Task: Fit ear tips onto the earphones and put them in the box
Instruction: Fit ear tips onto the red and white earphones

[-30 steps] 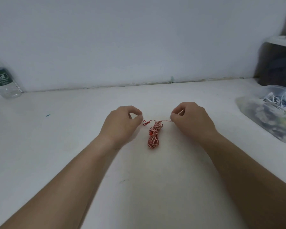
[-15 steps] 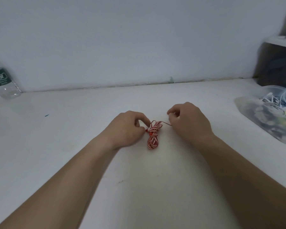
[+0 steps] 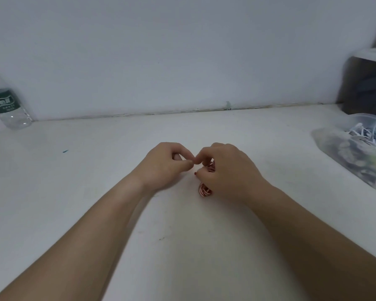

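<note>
Far out to the left of the left hand I see a clear plastic water bottle (image 3: 7, 107) with a green label on the white tabletop (image 3: 96, 170). The left hand (image 3: 167, 165) pinches thumb to forefinger; what it holds, I cannot tell. Touching its fingertips, the right hand (image 3: 228, 172) curls round the red-and-white coiled earphone cable (image 3: 204, 190). A clear plastic box (image 3: 330, 146) sits well right.

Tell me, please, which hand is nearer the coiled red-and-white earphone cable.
Right: the right hand lies curled over the cable; the left hand sits just left of it.
</note>
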{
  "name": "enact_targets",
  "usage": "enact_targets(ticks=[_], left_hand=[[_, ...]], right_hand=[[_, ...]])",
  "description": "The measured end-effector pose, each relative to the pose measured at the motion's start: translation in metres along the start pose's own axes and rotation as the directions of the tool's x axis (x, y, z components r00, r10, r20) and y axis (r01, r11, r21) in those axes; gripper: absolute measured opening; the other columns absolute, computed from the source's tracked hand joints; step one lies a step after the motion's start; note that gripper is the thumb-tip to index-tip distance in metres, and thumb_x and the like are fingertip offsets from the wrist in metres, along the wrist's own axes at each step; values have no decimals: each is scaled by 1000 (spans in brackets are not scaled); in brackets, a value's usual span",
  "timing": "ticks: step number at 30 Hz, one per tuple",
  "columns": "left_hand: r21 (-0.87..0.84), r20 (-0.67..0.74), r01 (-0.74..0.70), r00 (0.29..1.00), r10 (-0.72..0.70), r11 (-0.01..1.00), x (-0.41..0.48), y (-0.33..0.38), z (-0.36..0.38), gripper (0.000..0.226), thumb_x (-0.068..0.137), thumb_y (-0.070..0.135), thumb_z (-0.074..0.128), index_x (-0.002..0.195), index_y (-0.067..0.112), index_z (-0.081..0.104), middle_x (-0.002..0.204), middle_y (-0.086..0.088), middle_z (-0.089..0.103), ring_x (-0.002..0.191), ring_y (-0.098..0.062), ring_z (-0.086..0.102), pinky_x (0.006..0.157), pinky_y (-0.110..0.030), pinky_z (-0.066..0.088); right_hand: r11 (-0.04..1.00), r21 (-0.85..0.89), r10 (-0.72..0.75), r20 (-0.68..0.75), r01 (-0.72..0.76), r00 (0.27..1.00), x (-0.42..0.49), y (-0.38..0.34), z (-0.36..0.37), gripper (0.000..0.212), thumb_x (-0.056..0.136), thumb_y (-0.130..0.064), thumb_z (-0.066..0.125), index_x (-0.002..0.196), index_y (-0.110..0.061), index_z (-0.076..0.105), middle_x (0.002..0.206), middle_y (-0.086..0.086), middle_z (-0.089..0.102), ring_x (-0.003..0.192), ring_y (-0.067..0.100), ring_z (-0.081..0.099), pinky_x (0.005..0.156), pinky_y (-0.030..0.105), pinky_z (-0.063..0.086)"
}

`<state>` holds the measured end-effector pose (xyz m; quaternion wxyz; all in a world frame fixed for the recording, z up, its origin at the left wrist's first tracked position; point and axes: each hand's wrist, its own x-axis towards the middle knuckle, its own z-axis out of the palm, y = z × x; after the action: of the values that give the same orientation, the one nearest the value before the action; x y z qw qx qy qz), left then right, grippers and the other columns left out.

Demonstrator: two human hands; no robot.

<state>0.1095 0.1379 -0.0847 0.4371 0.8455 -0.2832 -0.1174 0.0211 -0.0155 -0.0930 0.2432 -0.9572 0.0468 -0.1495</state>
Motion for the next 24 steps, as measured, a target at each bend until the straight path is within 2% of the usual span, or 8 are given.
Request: enact_targets(ticks=[2,4,7,10,13,17,21,24], left_hand=[[-71,-30,51,998,-53,996,0,1,-1,11,92,18,65,90,21,75,57,10,46,51,-6,40,52,-19,32],[-325,-48,161,981,-186,932,0,4,-2,17,95,15,57,96,16,74,63,9,52,53,-7,42,55,-21,32],[-790,129,301,933,-335,534,0,9,-8,28,91,-1,42,106,4,65,77,-5,56,60,-14,45,58,-24,40],[-893,225,340,905,-361,296,1,7,-11,42,83,-15,30,108,2,60,94,-14,60,73,-20,56,72,-27,51],[-884,205,331,909,-364,330,1,6,-8,46,85,-21,30,111,2,61,105,-17,63,81,-20,62,82,-29,54],[-879,132,262,936,-325,399,1,4,-6,35,92,-21,43,108,1,65,109,-17,69,88,-19,69,84,-28,59],[-889,35,160,958,-286,430,1,4,-6,22,91,-14,57,106,-1,66,106,-19,72,91,-21,75,81,-24,60],[-899,-4,130,953,-304,418,0,5,-4,21,87,-10,64,107,-3,63,95,-18,73,92,-23,75,73,-21,60]], right_hand=[[997,-79,9,15,-8,1000,0,-5,2,22,83,-35,54,98,-34,71,95,-14,59,94,14,51,82,31,41],[988,-154,16,23,-13,1000,0,-11,3,20,84,-38,55,93,-30,71,96,-12,59,94,16,50,81,32,42],[964,-265,-3,19,8,1000,0,-17,5,18,87,-34,57,95,-24,70,100,-7,60,96,20,51,81,34,45],[967,-253,-8,9,10,1000,1,-17,7,17,91,-30,56,98,-25,70,103,-6,61,99,19,52,81,33,46],[993,-112,13,-63,-20,998,3,-11,11,18,95,-34,56,102,-28,72,104,-8,60,103,16,52,87,34,46],[948,306,138,-137,-91,981,4,-7,17,15,95,-29,59,98,-29,74,94,-17,70,88,8,65,90,37,52],[873,483,158,-152,-66,976,3,-8,18,16,97,-23,58,95,-31,71,84,-18,71,72,8,69,81,37,57],[819,569,173,-125,-72,977,4,-8,16,19,100,-21,54,95,-32,69,83,-6,71,63,10,67,68,26,57]])
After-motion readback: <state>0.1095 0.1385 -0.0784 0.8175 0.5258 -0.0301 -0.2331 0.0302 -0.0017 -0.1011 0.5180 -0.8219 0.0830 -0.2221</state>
